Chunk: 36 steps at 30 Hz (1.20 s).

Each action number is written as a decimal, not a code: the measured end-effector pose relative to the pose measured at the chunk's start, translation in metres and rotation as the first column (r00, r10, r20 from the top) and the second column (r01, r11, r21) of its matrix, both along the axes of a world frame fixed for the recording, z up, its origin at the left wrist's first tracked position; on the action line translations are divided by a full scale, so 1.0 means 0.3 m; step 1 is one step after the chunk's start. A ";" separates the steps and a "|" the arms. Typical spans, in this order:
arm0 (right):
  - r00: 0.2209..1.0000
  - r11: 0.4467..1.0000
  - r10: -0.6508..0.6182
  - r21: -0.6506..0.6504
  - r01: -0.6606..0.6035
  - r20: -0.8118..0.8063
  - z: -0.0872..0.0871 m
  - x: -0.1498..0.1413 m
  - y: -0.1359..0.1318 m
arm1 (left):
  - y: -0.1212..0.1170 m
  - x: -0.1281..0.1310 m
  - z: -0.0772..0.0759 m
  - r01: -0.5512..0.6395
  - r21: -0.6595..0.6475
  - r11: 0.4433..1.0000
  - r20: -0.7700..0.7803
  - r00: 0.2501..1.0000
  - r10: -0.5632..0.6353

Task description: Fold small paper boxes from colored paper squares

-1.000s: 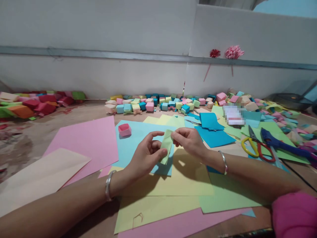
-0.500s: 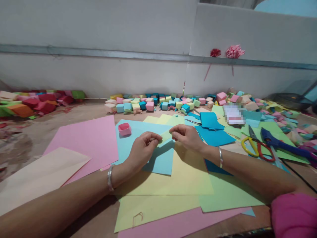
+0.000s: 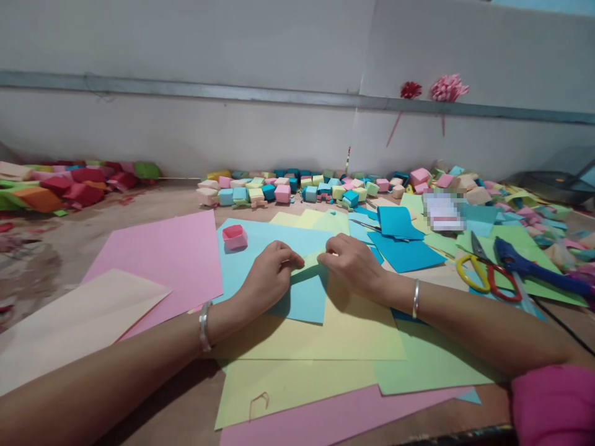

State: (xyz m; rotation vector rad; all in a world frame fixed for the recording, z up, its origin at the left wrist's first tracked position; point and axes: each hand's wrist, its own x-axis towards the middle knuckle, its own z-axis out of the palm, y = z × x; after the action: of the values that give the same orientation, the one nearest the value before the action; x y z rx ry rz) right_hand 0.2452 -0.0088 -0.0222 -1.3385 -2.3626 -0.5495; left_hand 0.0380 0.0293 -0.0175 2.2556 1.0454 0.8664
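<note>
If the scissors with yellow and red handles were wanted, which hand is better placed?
Probably the right hand: the scissors lie on its side, nearer it than the left hand. Both hold the pale green paper, though.

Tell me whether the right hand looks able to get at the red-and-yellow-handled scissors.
Probably yes: the scissors lie uncovered just beyond the right forearm. The right hand is pinching a pale green strip, though, and would need to let go.
</note>
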 end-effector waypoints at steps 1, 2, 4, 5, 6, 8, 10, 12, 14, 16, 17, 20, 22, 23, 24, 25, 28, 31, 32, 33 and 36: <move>1.000 0.999 0.018 0.045 -0.018 0.011 0.002 0.001 0.001 | 0.002 0.001 0.003 -0.013 -0.019 1.000 0.010 1.000 0.013; 0.999 0.995 0.041 0.088 -0.043 0.015 0.003 0.003 0.002 | 0.003 0.001 0.006 -0.024 -0.028 0.999 0.014 1.000 0.024; 0.997 0.986 0.075 0.148 -0.077 0.020 0.002 0.008 0.004 | 0.002 0.002 0.011 -0.032 -0.017 0.999 0.005 0.999 0.032; 0.997 0.985 0.079 0.153 -0.080 0.012 0.001 0.009 0.004 | 0.000 0.002 0.013 -0.028 0.014 1.000 -0.004 1.000 0.028; 0.997 0.986 0.075 0.152 -0.074 0.000 -0.001 0.011 0.004 | -0.002 0.001 0.015 -0.021 0.062 0.998 -0.014 1.000 0.021; 0.998 0.987 0.059 0.150 -0.055 -0.022 -0.005 0.011 0.004 | -0.006 -0.001 0.016 0.000 0.194 0.981 -0.038 0.999 0.008; 0.998 0.987 0.051 0.152 -0.043 -0.044 -0.010 0.010 0.004 | -0.005 -0.005 0.013 0.028 0.334 0.942 -0.080 0.997 -0.002; 0.995 0.990 0.068 0.132 -0.058 -0.073 -0.016 0.008 0.006 | -0.001 -0.010 0.006 0.061 0.433 0.899 -0.127 0.992 -0.006; 0.988 0.989 0.121 0.101 -0.112 -0.093 -0.022 0.007 0.010 | 0.002 -0.013 0.000 0.086 0.515 0.853 -0.156 0.988 -0.006; 0.976 0.976 0.195 0.114 -0.184 -0.093 -0.025 0.008 0.014 | 0.001 -0.014 -0.003 0.113 0.582 0.806 -0.175 0.985 -0.013; 0.970 0.966 0.229 0.143 -0.216 -0.080 -0.024 0.009 0.015 | 0.000 -0.014 -0.002 0.130 0.611 0.781 -0.184 0.983 -0.020; 0.950 0.914 0.311 0.269 -0.305 0.022 -0.018 0.015 0.009 | -0.010 -0.017 0.008 0.201 0.692 0.693 -0.253 0.967 -0.028; 0.923 0.869 0.363 0.312 -0.384 0.124 -0.016 0.018 0.002 | -0.018 -0.019 0.015 0.277 0.728 0.627 -0.349 0.937 -0.009; 0.910 0.857 0.380 0.308 -0.413 0.166 -0.017 0.018 -0.001 | -0.022 -0.020 0.017 0.327 0.724 0.607 -0.412 0.911 0.000; 0.900 0.856 0.388 0.284 -0.431 0.196 -0.019 0.017 -0.003 | -0.027 -0.020 0.019 0.377 0.701 0.606 -0.478 0.878 0.007; 0.896 0.867 0.389 0.245 -0.434 0.213 -0.022 0.015 -0.005 | -0.031 -0.019 0.021 0.416 0.663 0.622 -0.539 0.842 0.012; 0.910 0.925 0.355 0.061 -0.375 0.214 -0.029 0.005 -0.002 | -0.046 -0.012 0.034 0.466 0.507 0.725 -0.685 0.729 0.011; 0.922 0.943 0.325 -0.144 -0.300 0.209 -0.014 -0.007 -0.003 | -0.070 -0.003 0.063 0.472 0.353 0.808 -0.792 0.610 -0.011; 0.923 0.940 0.315 -0.207 -0.272 0.219 -0.005 -0.011 -0.009 | -0.081 0.000 0.072 0.467 0.312 0.828 -0.817 0.576 -0.017; 0.925 0.935 0.301 -0.261 -0.239 0.232 0.006 -0.017 -0.019 | -0.095 0.004 0.078 0.457 0.286 0.843 -0.834 0.552 -0.017; 0.939 0.921 0.215 -0.375 -0.103 0.270 0.034 -0.044 -0.073 | -0.152 0.006 0.070 0.419 0.265 0.869 -0.855 0.518 0.011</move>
State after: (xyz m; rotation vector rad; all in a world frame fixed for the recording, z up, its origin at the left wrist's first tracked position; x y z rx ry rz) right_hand 0.2319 -0.0308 -0.0120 -1.2543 -2.9100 -0.3045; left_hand 0.0399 -0.0162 0.0035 3.2446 0.9224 -0.2391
